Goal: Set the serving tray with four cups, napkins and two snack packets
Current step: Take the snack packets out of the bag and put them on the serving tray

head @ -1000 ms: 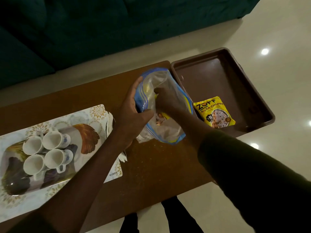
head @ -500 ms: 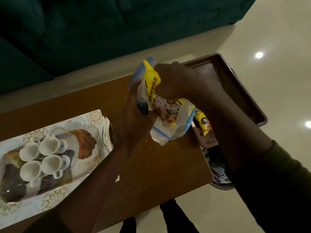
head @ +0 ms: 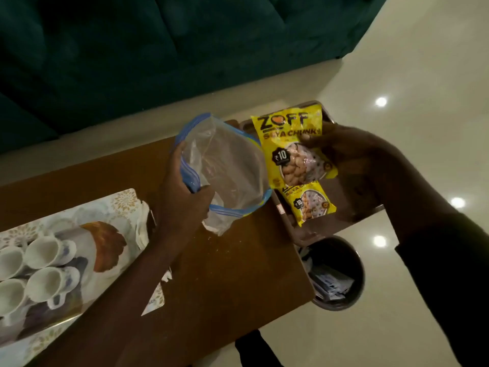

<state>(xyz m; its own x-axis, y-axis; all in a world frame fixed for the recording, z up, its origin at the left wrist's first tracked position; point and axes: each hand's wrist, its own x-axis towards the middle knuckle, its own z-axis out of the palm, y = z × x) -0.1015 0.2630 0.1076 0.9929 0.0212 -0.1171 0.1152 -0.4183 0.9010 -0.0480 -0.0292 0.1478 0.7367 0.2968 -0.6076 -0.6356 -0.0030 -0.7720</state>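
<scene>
Left hand [head: 182, 197]: clenched on zip bag [head: 225, 165], mouth kept open.
Right hand [head: 352, 160]: snack packet [head: 291, 147] grasped above brown tray [head: 352, 192], likely for setting beside second packet [head: 311, 205].
Cups [head: 45, 268]: grouped on patterned tray [head: 124, 205].

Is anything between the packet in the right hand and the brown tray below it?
Mostly clear. The right hand holds the packet over the brown tray, where a second packet already lies at the near end. The zip bag hangs beside it.
</scene>
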